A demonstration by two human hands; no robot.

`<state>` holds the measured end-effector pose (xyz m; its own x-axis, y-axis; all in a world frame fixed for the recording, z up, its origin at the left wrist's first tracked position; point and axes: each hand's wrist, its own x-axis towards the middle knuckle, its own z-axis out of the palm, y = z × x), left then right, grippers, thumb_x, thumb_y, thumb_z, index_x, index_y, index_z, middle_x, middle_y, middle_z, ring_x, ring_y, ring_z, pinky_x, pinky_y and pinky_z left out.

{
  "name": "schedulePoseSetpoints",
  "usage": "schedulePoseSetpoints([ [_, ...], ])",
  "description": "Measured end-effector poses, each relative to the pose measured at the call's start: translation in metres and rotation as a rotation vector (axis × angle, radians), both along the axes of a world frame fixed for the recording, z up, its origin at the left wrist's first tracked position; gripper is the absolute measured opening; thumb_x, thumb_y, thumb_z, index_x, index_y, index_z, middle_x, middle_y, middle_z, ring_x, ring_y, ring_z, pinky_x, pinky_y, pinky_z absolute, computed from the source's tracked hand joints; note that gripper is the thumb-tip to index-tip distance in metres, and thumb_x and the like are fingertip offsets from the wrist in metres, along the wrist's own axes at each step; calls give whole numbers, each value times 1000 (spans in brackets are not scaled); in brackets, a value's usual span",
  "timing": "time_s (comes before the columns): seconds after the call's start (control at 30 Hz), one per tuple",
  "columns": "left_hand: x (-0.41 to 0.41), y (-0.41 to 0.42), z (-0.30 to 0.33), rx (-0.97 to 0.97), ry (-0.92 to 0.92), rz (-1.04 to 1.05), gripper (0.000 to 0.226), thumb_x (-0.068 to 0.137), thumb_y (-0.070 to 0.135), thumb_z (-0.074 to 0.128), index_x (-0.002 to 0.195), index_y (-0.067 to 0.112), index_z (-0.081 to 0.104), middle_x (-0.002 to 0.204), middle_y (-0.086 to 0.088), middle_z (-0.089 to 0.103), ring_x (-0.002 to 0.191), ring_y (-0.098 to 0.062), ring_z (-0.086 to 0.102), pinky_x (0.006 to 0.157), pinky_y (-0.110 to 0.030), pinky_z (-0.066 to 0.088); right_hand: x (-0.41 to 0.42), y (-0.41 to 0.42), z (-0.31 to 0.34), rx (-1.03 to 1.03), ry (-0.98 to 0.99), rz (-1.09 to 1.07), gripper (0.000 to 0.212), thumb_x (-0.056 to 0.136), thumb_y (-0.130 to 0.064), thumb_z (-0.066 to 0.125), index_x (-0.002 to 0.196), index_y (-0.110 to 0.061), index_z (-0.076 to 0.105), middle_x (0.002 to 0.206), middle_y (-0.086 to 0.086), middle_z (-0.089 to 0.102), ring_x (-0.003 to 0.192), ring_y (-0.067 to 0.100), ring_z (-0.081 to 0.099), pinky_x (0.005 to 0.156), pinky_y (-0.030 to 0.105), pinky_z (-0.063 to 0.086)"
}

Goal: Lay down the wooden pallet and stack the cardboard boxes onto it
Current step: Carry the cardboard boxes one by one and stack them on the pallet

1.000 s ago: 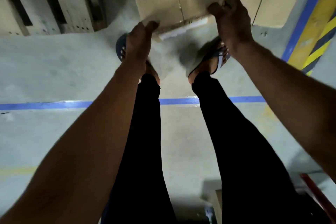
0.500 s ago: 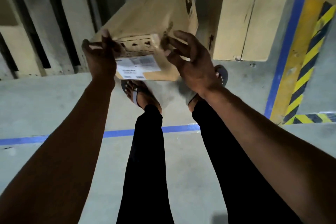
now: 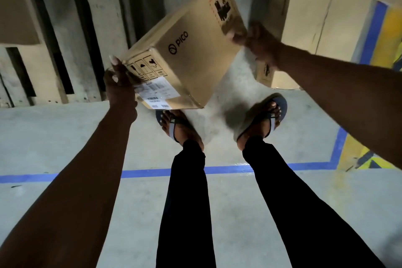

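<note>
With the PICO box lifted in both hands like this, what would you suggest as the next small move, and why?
Probably swing the PICO box leftward toward the wooden pallet. The left hand and right hand grip opposite ends, the box hangs tilted above the feet, and the pallet's slats lie just to its left on the floor.

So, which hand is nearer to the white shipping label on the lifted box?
Left. The left hand grips the box corner right beside the white shipping label; the right hand holds the opposite far end.
</note>
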<state>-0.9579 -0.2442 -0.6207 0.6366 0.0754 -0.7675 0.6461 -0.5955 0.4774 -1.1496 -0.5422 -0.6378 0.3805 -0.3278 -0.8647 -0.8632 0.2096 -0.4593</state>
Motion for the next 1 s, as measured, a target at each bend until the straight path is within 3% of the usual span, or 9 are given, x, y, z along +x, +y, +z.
schedulePoseSetpoints([
  [0.1,-1,-4,-1,-50,22,22,81,83,89,41,150,44,36,150,10,54,129,-31,56,90,-68,46,12,-9,-11,63,37,-149,60,90,-78,47,133,-37,54,122,-12,62,115,16,53,111,54,34],
  [0.23,-4,7,-5,-84,99,74,104,66,99,49,157,54,25,163,14,40,147,-33,42,97,-84,28,13,-5,-8,86,43,-160,38,105,-61,36,112,-33,60,102,-13,65,105,15,61,88,28,48],
  [0.4,-12,11,5,-49,157,42,83,68,98,52,138,55,54,144,14,61,136,-31,53,90,-76,36,-15,12,-3,177,115,-216,72,87,-85,42,136,-35,58,141,3,64,133,31,52,115,62,34],
  [0.53,-27,0,41,-51,172,-43,71,69,88,63,127,47,63,116,18,73,116,-23,68,90,-57,47,-55,19,33,173,129,-278,55,88,-72,60,127,-33,55,115,-7,66,121,26,53,108,56,41],
  [0.63,-39,-11,93,-54,239,-65,74,77,76,72,143,49,53,138,13,62,117,-22,62,87,-51,44,-82,22,89,183,151,-343,83,66,-67,85,131,-25,54,121,-3,66,123,24,57,92,47,54],
  [0.73,-47,-24,162,-56,244,-56,83,82,67,75,154,42,43,149,4,54,121,-22,57,86,-48,45,-111,22,153,163,115,-405,109,43,-70,92,132,-21,55,127,4,67,118,25,63,95,52,58],
  [0.8,-58,-28,221,-43,285,-33,99,79,66,77,161,34,32,156,-3,51,122,-25,57,89,-50,44,-116,22,223,167,135,-418,99,51,-63,93,131,-18,55,123,4,68,113,25,65,92,49,58],
  [0.9,-74,-30,321,-85,247,-74,69,66,75,82,120,36,65,131,-3,66,113,-29,63,85,-47,49,-131,17,316,143,93,-421,60,81,-36,87,129,-17,57,108,-2,68,96,14,63,72,35,54],
  [1.0,-96,-20,402,-98,225,-95,68,51,76,89,93,27,69,104,2,75,89,-21,72,69,-35,57,-154,5,385,143,54,-397,57,84,-25,83,135,-17,58,117,6,66,96,16,59,81,44,57],
])
